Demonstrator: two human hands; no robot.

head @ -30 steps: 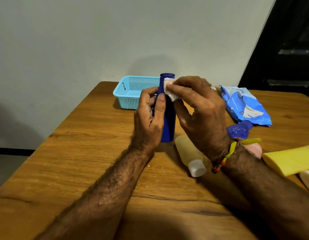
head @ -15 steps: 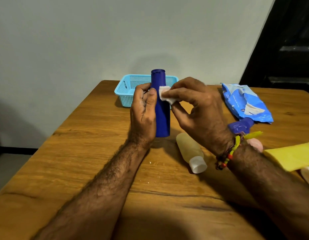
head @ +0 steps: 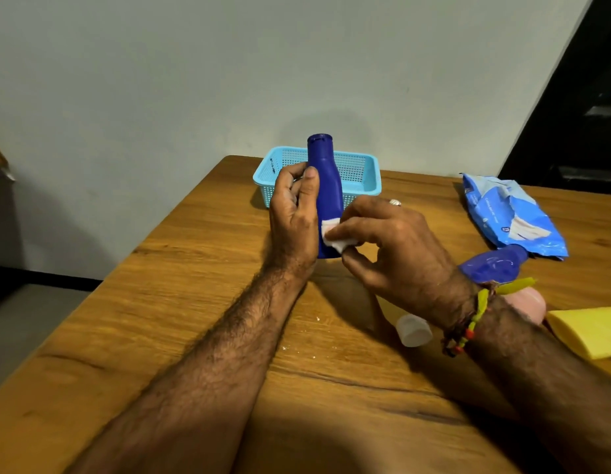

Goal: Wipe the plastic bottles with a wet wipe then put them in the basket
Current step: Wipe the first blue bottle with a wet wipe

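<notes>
At 5 o'clock a white cap point(head: 414, 333) shows under the right wrist. The right hand point(head: 396, 248) pinches a wipe point(head: 336, 236) against the low part of the blue bottle point(head: 326, 196). The left hand point(head: 293, 217) grips this upright bottle on the table point(head: 194, 302). At 12 o'clock, behind it, stands the basket point(head: 365, 172).

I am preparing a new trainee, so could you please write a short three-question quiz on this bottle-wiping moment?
1. True or false: the light blue plastic mesh basket already holds a bottle.
2. Which hand keeps the tall dark blue plastic bottle upright?
3. The white wet wipe touches the bottle: A near the cap, B near the base.

Key: 1 false, none is visible inside. 2 the left hand. 3 B, pinched there by the right hand.
</notes>
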